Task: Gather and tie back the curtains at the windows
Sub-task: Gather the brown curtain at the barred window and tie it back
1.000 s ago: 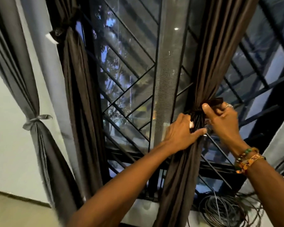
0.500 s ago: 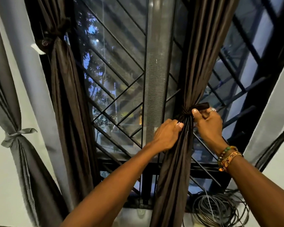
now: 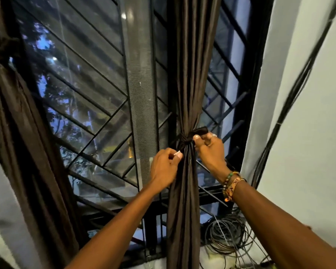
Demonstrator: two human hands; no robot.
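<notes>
A dark brown curtain [image 3: 190, 74] hangs gathered into a narrow bundle in front of the barred window [image 3: 89, 105]. A dark tie-back strip [image 3: 185, 139] is knotted around its waist. My left hand [image 3: 164, 167] pinches one end of the strip at the bundle's left side. My right hand [image 3: 209, 150] grips the other end [image 3: 201, 131], which sticks out to the right of the knot. A second brown curtain [image 3: 21, 133] hangs tied at the far left.
A grey mesh panel [image 3: 138, 78] runs down the middle of the window. Coiled black cables [image 3: 225, 237] lie on the sill at the lower right, and more cables [image 3: 291, 98] run up the white wall [image 3: 308, 133].
The view has swung right, so the grey tied curtain has left the frame. My hands have pulled apart slightly on the strip ends and the knot sits tighter on the bundle.
</notes>
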